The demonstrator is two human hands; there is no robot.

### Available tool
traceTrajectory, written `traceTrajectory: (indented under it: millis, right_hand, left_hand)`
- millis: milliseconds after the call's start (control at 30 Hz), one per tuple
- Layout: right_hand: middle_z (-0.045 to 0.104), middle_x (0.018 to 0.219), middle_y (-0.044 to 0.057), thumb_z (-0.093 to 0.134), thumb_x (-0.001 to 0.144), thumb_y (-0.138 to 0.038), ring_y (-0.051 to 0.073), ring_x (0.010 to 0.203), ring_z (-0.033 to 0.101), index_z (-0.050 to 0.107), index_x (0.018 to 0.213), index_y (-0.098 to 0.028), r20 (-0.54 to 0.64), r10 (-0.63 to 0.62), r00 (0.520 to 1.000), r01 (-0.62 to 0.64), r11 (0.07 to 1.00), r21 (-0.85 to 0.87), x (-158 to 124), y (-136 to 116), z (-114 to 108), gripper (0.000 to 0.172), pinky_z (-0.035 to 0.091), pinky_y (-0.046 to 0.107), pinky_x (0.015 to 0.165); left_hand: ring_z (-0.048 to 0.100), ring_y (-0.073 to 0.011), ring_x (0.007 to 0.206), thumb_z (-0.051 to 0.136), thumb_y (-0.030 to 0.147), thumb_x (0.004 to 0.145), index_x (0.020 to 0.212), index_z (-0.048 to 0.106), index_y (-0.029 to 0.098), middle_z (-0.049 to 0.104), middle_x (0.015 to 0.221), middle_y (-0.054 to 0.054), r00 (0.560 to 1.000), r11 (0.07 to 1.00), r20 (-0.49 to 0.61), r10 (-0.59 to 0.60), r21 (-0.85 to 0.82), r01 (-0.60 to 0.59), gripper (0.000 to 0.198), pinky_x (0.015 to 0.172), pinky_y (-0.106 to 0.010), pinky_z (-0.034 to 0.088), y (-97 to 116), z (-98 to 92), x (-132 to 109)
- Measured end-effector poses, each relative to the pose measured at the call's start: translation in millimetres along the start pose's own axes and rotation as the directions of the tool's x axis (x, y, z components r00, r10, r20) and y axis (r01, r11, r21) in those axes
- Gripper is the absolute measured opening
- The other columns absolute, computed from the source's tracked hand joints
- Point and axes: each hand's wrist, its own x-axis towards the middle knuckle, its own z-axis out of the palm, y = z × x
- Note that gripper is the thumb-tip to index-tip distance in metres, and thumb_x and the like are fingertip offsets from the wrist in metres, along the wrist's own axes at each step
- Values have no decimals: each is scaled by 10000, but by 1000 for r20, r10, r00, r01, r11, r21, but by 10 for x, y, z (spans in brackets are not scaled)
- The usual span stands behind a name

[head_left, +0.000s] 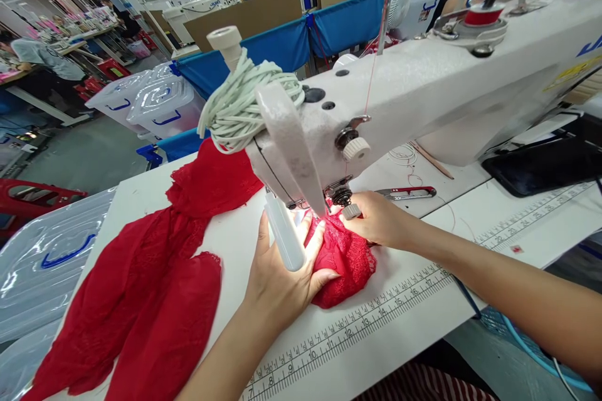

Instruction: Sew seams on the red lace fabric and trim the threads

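White table (239,235), its near edge running along in front of me. Sewing machine (423,78) stands across it, head end toward the table's left half. Clear tub (32,263), blue handle, just off the left edge.

Long red cloth (155,250) lies loose on the left part of the table, from near the far edge down over the left edge at the near end. Red lace (345,263), bunched, sits under the machine head, back from the near edge. I can't tell whether lace and cloth join.

Ruler marks (362,322) follow the near edge, just short of the lace.

My left hand (279,285): palm down, fingers spread, thumb apart and resting on the lace, two fingertips at its left side; nothing gripped. My right hand (376,219): bent in at the lace's far right side, fingertips hidden behind a knob (350,211). Can't tell how tightly they close, or on what.

Phone (540,163) toward the table's right end. Pale cord (256,97) coiled on the machine's left end. White bar (285,235) hangs in front of my left hand. Red-handled snips (407,193) just past my right wrist; brown stick (433,161) beyond them.
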Motion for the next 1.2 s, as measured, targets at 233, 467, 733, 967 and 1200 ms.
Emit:
traceTrajectory:
  millis: [233, 467, 733, 967, 1200]
  right_hand:
    - [381, 499, -82, 459, 738, -137, 71, 458, 345, 417, 694, -205, 48, 22, 999, -24, 998, 56, -39, -59, -37, 92, 254, 225, 496]
    - [428, 531, -53, 476, 768, -218, 96, 507, 396, 453, 677, -205, -65, 12, 998, -12, 1000, -1, -63, -15, -45, 95, 268, 236, 513]
    - [436, 586, -27, 365, 855, -242, 101, 542, 329, 293, 625, -215, -262, -219, 940, 173, 967, -187, 9, 75, -35, 243, 221, 249, 531]
    - [391, 547, -24, 355, 860, -243, 97, 522, 279, 216, 609, -214, -408, -248, 879, 136, 949, -283, 26, 89, 62, 288, 189, 254, 515]
    - [413, 533, -26, 378, 845, -206, 90, 514, 294, 283, 580, -202, -433, -274, 859, 147, 941, -304, 24, 101, 74, 282, 192, 249, 506]
  left_hand:
    - [422, -383, 1278, 466, 464, 864, 1274, 516, 179, 550, 1311, -180, 1000, 1000, -12, -3, -4, 3, 502, 1041, -624, 290, -8, 8, -2]
    - [428, -373, 1277, 456, 517, 856, 1287, 501, 210, 561, 1304, -155, 999, 999, -19, -27, -32, 26, 531, 1065, -639, 261, 7, 11, -17]
    - [416, -379, 1283, 478, 509, 852, 1293, 500, 191, 555, 1309, -164, 1000, 999, -4, -19, -32, 19, 544, 1068, -637, 255, 9, 2, -12]
    - [411, -364, 1289, 436, 540, 855, 1299, 489, 224, 552, 1315, -139, 1000, 999, -8, -24, -40, 24, 547, 1085, -620, 231, -1, 27, -18]
    - [426, -387, 1272, 436, 557, 850, 1299, 506, 184, 553, 1310, -171, 999, 998, -29, -15, -56, 13, 588, 1084, -629, 201, 1, 50, -19]
